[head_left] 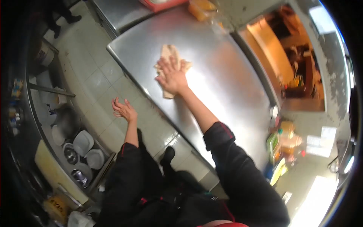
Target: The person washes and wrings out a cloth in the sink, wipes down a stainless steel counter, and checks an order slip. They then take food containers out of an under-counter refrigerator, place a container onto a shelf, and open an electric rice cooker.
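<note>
A beige cloth [169, 50] lies bunched on a shiny steel table [143, 41]. My right hand [174, 78] presses down on it, palm toward the metal and fingers spread over the fabric. Parts of the cloth stick out beyond the fingertips, at the little-finger side and below the thumb. My left hand [126, 112] hangs in the air beside the table's long edge, above the tiled floor. Its fingers are apart and loosely bent, and nothing is in them.
Orange-filled containers [202, 9] and a red tray [162, 4] stand at the far end. Bottles and packets [281, 142] line the wall side, near a serving opening [287, 64]. White bowls [83, 143] fill a low shelf at left. Another person's legs [62, 17] show at top left.
</note>
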Demonstrator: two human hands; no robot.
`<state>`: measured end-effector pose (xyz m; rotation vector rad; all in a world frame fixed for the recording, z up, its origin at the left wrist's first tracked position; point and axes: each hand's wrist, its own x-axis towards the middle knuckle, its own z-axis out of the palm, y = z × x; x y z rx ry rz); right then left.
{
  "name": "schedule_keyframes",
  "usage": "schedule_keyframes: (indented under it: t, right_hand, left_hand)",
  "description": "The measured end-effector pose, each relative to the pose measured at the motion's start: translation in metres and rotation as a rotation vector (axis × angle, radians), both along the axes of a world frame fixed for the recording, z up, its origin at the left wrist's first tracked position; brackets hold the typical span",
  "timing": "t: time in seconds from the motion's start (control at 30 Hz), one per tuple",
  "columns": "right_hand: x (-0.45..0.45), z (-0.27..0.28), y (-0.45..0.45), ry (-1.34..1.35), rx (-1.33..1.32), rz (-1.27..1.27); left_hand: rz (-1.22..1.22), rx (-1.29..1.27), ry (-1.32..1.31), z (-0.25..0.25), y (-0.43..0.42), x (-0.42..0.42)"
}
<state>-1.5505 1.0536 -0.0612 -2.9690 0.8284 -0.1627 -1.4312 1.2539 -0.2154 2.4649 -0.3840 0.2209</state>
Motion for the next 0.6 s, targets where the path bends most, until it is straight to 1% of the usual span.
schedule_keyframes:
  t: [0.03,0.07,0.1,0.17,0.23,0.27,0.3,0.33,0.37,0.4,0.43,0.47,0.5,0.6]
  right_hand:
    - [-0.027,0.0,0.007,-0.013,-0.005,-0.049]
    - [-0.06,0.003,0.019,0.011,0.067,-0.072]
    - [-0.094,0.004,0.039,0.052,0.066,-0.137]
    - [-0.166,0.017,0.09,0.118,0.161,-0.229]
    - [-0.237,0.026,0.153,0.107,0.238,-0.345]
    - [-0.274,0.025,0.185,0.123,0.232,-0.391]
    - [-0.307,0.029,0.214,0.09,0.293,-0.417]
    - [-0.341,0.033,0.244,0.15,0.265,-0.412]
    - [-0.371,0.035,0.269,0.208,0.305,-0.462]
    - [-0.407,0.025,0.293,0.334,0.282,-0.498]
    - [-0.449,0.002,0.314,0.336,0.199,-0.5]
    - [-0.465,0.0,0.322,0.5,-0.002,-0.467]
    - [-0.459,0.007,0.316,0.479,-0.041,-0.469]
    - [-0.398,0.013,0.293,0.2,0.151,-0.636]
  left_hand:
    - [0.083,-0.064,0.119,-0.004,0.005,-0.012]
    - [0.175,-0.102,0.185,-0.015,0.011,-0.022]
    - [0.272,-0.145,0.251,-0.024,0.023,-0.033]
    - [0.406,0.004,0.417,-0.025,0.045,-0.053]
    - [0.227,0.134,0.36,-0.035,0.08,-0.073]
    - [0.144,0.198,0.331,-0.034,0.1,-0.081]
    - [0.026,0.256,0.293,-0.023,0.122,-0.087]
    - [-0.084,0.307,0.252,-0.01,0.141,-0.092]
    - [-0.185,0.347,0.207,0.003,0.153,-0.093]
    - [-0.244,0.37,0.188,0.012,0.168,-0.093]
    - [-0.307,0.399,0.173,0.019,0.187,-0.093]
    - [-0.376,0.428,0.156,0.026,0.202,-0.093]
    - [-0.343,0.43,0.176,0.031,0.213,-0.093]
    - [-0.237,0.427,0.241,0.045,0.242,-0.082]
